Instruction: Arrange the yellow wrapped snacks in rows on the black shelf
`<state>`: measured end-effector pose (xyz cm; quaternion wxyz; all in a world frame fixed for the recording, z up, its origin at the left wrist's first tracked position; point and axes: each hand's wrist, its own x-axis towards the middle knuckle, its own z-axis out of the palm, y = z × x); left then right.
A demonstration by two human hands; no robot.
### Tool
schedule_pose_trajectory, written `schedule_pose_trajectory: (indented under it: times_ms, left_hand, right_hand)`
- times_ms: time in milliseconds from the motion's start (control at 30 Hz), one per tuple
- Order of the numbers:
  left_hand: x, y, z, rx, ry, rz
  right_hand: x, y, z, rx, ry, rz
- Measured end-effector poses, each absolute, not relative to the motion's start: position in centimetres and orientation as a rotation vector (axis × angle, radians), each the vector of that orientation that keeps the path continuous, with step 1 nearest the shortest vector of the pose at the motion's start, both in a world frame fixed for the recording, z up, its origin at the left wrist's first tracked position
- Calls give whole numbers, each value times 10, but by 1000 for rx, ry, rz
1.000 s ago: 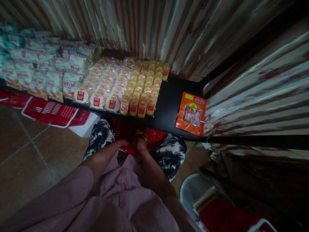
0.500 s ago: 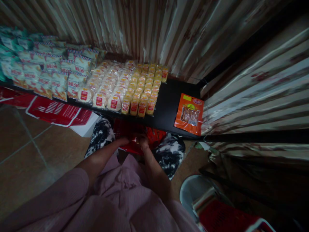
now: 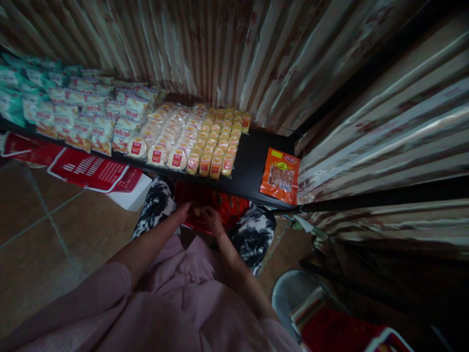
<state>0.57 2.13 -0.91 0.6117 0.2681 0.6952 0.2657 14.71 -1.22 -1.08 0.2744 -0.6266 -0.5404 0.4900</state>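
Observation:
Low between my knees, both hands are together over a red basket (image 3: 198, 226) that holds orange-red packets (image 3: 230, 208). My left hand (image 3: 184, 211) is closed, its fingertips turned inward. Facing it, my right hand (image 3: 211, 218) has its fingers bent in a pinch. A small brownish thing shows between them, too dark and blurred to name. Just above the hands runs the edge of a black shelf (image 3: 249, 171). An orange snack bag (image 3: 280, 177) with a clear window lies flat on the shelf's right part.
Along the shelf stand rows of yellow-wrapped cakes (image 3: 215, 166), round white crackers (image 3: 176, 159), white snack bags (image 3: 101, 134) and teal bags (image 3: 12, 105). Red baskets (image 3: 88, 168) and a white box (image 3: 132, 193) sit below left. A grey basin (image 3: 289, 293) is at lower right; a curtain (image 3: 205, 54) hangs behind.
The view has shifted slightly. My hands stay low over the basket; the shiny reddish glint between them has given way to a brownish thing, and my right hand's fingers have turned inward.

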Motion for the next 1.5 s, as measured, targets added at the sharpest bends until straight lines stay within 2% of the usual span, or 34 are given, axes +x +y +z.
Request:
schedule_pose_trajectory:
  times_ms: [233,533,700,867,1100,1500]
  left_hand:
    - [3,11,5,300,1416,853]
    - [13,-6,26,206,1198,927]
    - [23,-11,31,149,1213,899]
    - [26,-17,33,127,1207,872]
    - [26,-28,38,159,1107,828]
    - [26,-36,41,318,1238,646]
  right_hand:
    - [147,-30,-1,-1422,-970,1428]
    - [163,-43,17,-1230,-540,1568]
    - [162,-47,23,-1166,-540,1669]
    - [159,-49,21,-1246,-668,1648]
    - [156,-44,18,-1368,-563,1503]
    - [155,-48,15,-1337,-581,1560]
